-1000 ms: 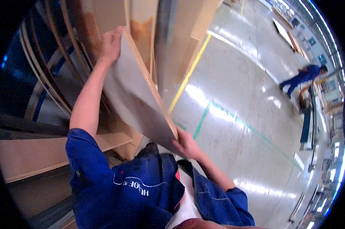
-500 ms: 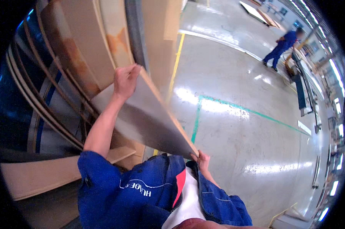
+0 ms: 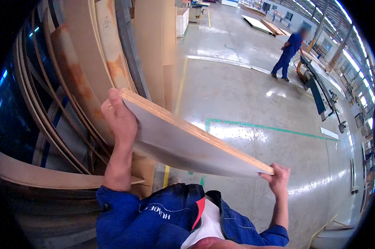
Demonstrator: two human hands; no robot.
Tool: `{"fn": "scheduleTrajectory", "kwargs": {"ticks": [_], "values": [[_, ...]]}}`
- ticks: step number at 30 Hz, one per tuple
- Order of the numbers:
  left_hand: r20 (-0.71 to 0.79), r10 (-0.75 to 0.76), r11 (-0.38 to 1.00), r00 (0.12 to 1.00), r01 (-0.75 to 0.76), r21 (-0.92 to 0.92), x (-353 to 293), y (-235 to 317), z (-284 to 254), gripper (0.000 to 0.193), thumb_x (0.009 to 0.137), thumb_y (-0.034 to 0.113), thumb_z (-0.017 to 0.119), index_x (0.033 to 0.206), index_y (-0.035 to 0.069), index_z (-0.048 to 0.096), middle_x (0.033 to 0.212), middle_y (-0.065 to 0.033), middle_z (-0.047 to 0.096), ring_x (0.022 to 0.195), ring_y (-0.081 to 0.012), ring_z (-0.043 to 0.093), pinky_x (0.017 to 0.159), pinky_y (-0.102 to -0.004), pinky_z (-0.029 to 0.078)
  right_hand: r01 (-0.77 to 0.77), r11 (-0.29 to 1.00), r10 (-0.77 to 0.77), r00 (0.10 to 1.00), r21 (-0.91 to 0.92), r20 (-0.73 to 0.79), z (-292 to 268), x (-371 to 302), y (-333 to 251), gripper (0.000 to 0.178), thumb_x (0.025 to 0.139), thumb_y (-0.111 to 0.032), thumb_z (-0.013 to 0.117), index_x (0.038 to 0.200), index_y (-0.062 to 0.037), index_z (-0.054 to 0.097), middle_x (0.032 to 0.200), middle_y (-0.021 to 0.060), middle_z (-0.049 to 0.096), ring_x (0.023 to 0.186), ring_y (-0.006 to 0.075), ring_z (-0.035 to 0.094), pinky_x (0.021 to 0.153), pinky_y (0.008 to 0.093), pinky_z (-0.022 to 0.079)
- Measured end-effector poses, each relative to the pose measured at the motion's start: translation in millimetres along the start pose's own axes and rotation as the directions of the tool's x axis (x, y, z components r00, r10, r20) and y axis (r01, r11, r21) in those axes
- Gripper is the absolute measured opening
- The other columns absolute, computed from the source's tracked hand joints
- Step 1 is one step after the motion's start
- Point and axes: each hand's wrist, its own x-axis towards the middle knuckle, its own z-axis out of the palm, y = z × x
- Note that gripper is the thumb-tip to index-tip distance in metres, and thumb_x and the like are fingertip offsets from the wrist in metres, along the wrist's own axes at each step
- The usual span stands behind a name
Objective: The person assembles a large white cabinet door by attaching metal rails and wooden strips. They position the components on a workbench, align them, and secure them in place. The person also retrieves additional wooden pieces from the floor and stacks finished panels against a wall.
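A board [image 3: 187,147] with a grey face and a pale wooden edge hangs in the air before my chest, slanting down from left to right. My left hand [image 3: 120,117] grips its upper left corner, thumb at the edge. At the opposite end, my right hand [image 3: 278,176] clasps the lower right corner, with the fingers partly behind the board. Just beyond the left hand stand upright sheets, among them a stained white panel [image 3: 110,41] and a brown panel [image 3: 81,45].
More curved-looking panels [image 3: 27,103] lean at the far left, above a low brown sheet [image 3: 50,172]. Green floor tape [image 3: 258,125] marks the grey floor. A person in blue [image 3: 288,54] stands by a long machine [image 3: 318,91]. Flat boards [image 3: 258,24] lie farther back.
The board has swung away from the leaning sheets, its right end moving out to the right with my right hand. My left hand has come lower and slightly left.
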Motion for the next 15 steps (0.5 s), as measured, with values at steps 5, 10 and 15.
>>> {"fn": "scheduleTrajectory", "kwargs": {"ticks": [5, 10, 15], "values": [[-0.088, -0.202, 0.965, 0.975, 0.183, -0.186, -74.4, 51.6, 60.5, 0.061, 0.108, 0.043, 0.037, 0.073, -0.003, 0.057, 0.065, -0.0034, 0.056, 0.063, -0.0140, 0.054, 0.061, -0.0326, 0.045, -0.017, 0.985, 0.001, 0.996, -0.173, -0.094, -115.8, -54.5, 34.0, 0.062, 0.063, -0.058, 0.081, 0.064, -0.0063, 0.046, 0.053, 0.0087, 0.042, 0.049, 0.0269, 0.048, 0.050, 0.0384, 0.036], [0.197, -0.351, 0.910, 0.915, 0.383, -0.157, -190.7, 62.1, 138.4, 0.067, 0.106, 0.056, 0.036, 0.086, -0.001, 0.064, 0.082, -0.0091, 0.066, 0.079, -0.0207, 0.062, 0.076, -0.0390, 0.049, -0.153, 0.925, 0.106, 0.983, -0.347, -0.149, -195.1, -166.7, 79.8, 0.063, 0.061, -0.054, 0.083, 0.063, -0.0063, 0.041, 0.052, 0.0096, 0.038, 0.046, 0.0269, 0.044, 0.048, 0.0384, 0.033], [0.434, -0.369, 0.840, 0.822, 0.495, -0.222, -304.2, 19.9, 222.5, 0.066, 0.106, 0.054, 0.037, 0.088, -0.002, 0.066, 0.082, -0.0113, 0.067, 0.085, -0.0206, 0.062, 0.082, -0.0405, 0.049, -0.288, 0.843, 0.237, 0.957, -0.455, -0.166, -229.0, -269.3, 95.5, 0.061, 0.063, -0.052, 0.084, 0.063, -0.0071, 0.043, 0.052, 0.0079, 0.038, 0.047, 0.0248, 0.042, 0.048, 0.0390, 0.033]]}}
